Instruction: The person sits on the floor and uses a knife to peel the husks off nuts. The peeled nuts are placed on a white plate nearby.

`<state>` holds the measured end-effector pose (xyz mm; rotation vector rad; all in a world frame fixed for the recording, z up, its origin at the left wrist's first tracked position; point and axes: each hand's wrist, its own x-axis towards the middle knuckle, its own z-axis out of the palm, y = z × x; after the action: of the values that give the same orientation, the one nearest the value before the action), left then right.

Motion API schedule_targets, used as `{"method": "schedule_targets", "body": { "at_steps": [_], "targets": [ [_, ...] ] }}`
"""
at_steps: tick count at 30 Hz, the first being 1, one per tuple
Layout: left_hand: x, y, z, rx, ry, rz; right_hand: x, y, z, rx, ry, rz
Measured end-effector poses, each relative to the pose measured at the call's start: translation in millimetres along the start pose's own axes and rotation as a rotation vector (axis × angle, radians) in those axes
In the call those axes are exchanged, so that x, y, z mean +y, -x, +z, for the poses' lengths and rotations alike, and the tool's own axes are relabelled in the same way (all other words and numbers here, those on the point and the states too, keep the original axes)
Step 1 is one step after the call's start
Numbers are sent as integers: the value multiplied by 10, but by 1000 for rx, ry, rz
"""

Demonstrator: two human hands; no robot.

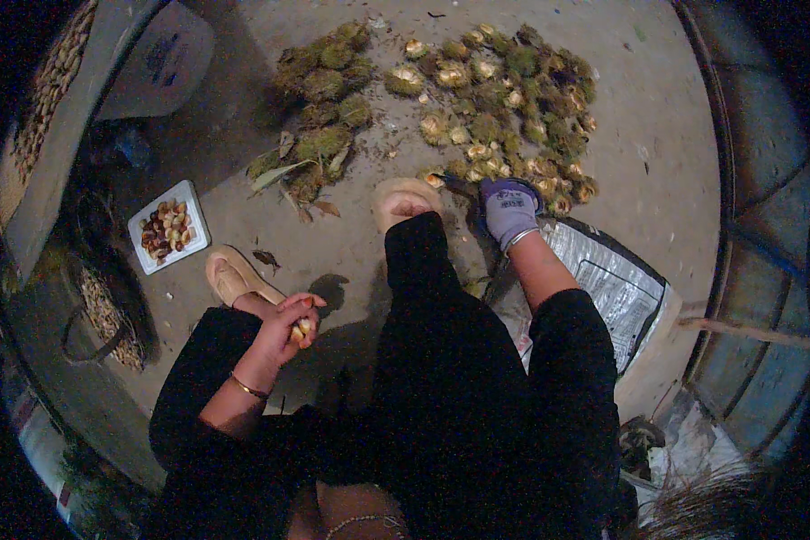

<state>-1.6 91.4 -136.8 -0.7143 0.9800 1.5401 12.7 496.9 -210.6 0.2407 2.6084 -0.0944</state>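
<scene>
My bare left hand (295,324) is closed around a few pale chestnuts (302,331), above the sandal on my left foot. On my right hand (511,206) is a grey and purple work glove. It reaches down to the near edge of a pile of spiny chestnut burs (489,128), many split open with pale insides. A dark slender tool (455,182) sticks out from the gloved fingers; its exact kind is unclear. The tool's tip lies close to a small opened bur (435,180). A second heap of greener burs (324,88) lies to the left, with dry leaves.
A white tray (169,227) of brown and pale nuts sits on the concrete floor at left. Beside it is a dark container of small pale pieces (111,317). A silver printed sack (601,283) lies by my right arm. Broom bristles (702,496) show at lower right.
</scene>
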Motion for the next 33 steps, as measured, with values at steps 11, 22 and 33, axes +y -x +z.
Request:
{"method": "schedule_targets", "body": {
  "at_steps": [11, 22, 33],
  "targets": [
    [13, -16, -3, -12, -75, 10, -141, 22, -178, -348, -40, 31],
    [-40, -28, 32, -32, -43, -49, -37, -23, 465, -574, -691, -78],
    [30, -21, 269, -11, -94, -10, -357, 308, 647, -635, -2218, 398]
  ]
}}
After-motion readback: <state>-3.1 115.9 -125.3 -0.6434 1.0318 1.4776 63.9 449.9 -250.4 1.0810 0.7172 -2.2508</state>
